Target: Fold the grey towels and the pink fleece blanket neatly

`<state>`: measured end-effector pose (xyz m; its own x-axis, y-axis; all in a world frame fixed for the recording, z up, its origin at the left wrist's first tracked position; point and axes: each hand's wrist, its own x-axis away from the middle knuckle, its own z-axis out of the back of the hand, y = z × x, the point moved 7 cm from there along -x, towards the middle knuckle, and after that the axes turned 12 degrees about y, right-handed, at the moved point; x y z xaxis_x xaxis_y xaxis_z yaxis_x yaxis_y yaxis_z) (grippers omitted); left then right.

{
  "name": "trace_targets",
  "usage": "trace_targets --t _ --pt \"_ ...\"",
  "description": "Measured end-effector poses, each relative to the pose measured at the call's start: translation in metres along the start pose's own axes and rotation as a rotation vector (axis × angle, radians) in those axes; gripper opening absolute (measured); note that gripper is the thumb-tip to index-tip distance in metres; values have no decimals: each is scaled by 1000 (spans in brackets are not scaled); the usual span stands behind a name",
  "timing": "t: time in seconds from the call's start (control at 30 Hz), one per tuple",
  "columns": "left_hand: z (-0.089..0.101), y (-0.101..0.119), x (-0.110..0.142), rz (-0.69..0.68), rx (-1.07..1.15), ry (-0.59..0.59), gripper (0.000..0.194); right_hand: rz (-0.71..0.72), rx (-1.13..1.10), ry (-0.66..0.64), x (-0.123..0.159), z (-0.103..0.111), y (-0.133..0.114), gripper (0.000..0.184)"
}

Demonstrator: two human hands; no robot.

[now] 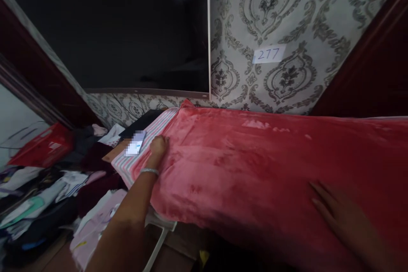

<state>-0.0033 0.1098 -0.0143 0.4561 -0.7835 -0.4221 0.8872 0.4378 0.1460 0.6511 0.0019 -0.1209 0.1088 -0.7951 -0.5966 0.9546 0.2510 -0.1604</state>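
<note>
While the left hand point(159, 146) rests with fingers curled at the left edge of a red blanket point(229, 165), gripping or merely pressing, one cannot tell, the blanket spreads rightward beneath both hands, likely soft, limp and best held by its edges. Above and between them, a paper label point(269, 54) reads "277". The blurred right hand point(342, 216) lies open, apparently holding nothing.

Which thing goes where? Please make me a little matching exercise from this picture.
Things:
1. Left hand
2. Paper marked 277
3. Phone
4. Red blanket

Places and states:
A. On striped fabric
B. Spread out below the wallpaper
C. At the blanket's left end
D. Up on the wall

Right pairs: 1-C, 2-D, 3-A, 4-B.
</note>
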Motion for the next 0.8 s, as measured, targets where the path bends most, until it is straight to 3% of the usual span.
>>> trace_targets --t 0.13,0.5,0.63,0.8 --pt "-15 -7 -15 66 16 -28 37 -36 2 -2 -2 3 -2 64" --pt "-27 -16 -45 111 62 -55 43 -81 -37 40 4 0 7 59" --pt "-40 4 -72 113 83 -101 41 -36 -61 78 10 -5 11 62" --pt "-62 47 -121 107 170 -144 39 -8 -66 70 25 -15 24 73"
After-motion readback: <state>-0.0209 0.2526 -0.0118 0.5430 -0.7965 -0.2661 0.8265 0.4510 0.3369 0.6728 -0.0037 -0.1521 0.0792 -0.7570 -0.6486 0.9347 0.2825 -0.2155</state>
